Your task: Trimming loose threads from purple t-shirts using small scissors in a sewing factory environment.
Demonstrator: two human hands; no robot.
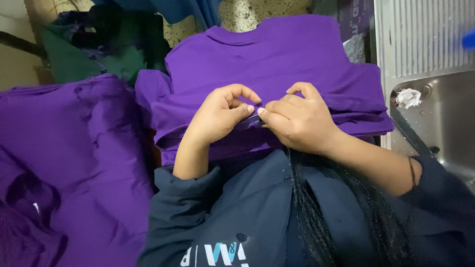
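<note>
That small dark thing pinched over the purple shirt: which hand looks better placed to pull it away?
Probably the right hand: its fingertips pinch the small dark piece from above. The left hand meets it there and rests on the purple shirt, seemingly steadying the fabric. What the piece is cannot be told.

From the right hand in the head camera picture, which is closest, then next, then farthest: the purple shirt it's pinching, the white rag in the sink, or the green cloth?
From the right hand:
1. Purple shirt: right under the fingers, touching.
2. White rag: off to the right, in the metal sink.
3. Green cloth: far upper left, beyond the left hand.
</note>
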